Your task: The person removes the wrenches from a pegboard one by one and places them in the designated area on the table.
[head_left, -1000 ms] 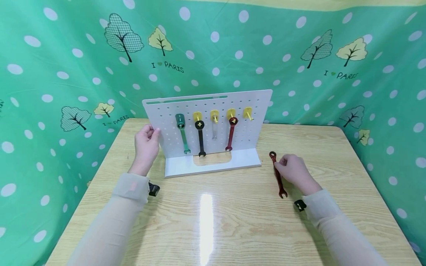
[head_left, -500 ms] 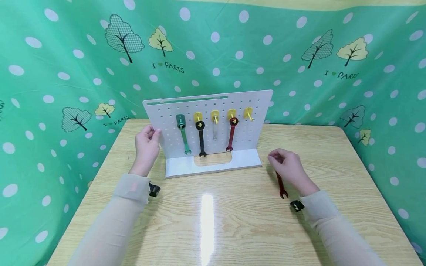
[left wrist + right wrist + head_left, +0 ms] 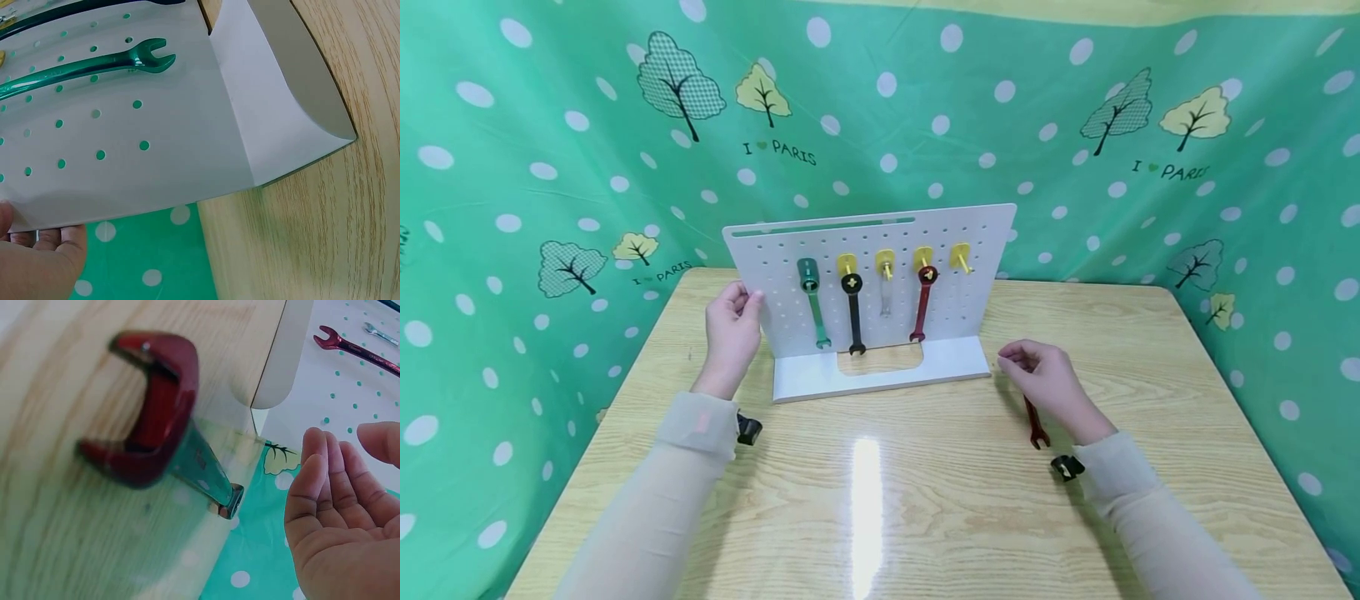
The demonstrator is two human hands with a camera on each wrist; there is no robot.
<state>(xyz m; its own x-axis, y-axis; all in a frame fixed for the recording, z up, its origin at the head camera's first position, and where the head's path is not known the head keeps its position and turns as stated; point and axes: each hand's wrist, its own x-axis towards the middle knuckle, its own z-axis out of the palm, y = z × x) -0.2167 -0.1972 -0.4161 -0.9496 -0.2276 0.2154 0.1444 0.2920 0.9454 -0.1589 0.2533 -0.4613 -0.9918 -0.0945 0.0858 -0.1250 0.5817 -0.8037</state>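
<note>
Red wrench [image 3: 1034,423] lies partly hidden by empty right hand [image 3: 1043,379]; left hand [image 3: 732,335] grips pegboard [image 3: 870,304].

The head view looks forward and down over the table [image 3: 940,508], far enough back to take in the whole pegboard [image 3: 951,308] and the curtain [image 3: 880,100]. The left wrist view sits close at the pegboard's left end, turned sideways, sharing the green wrench [image 3: 75,74] with the head view. The right wrist view, also rotated, looks very closely past a red wrench [image 3: 172,419] toward the pegboard.
</note>
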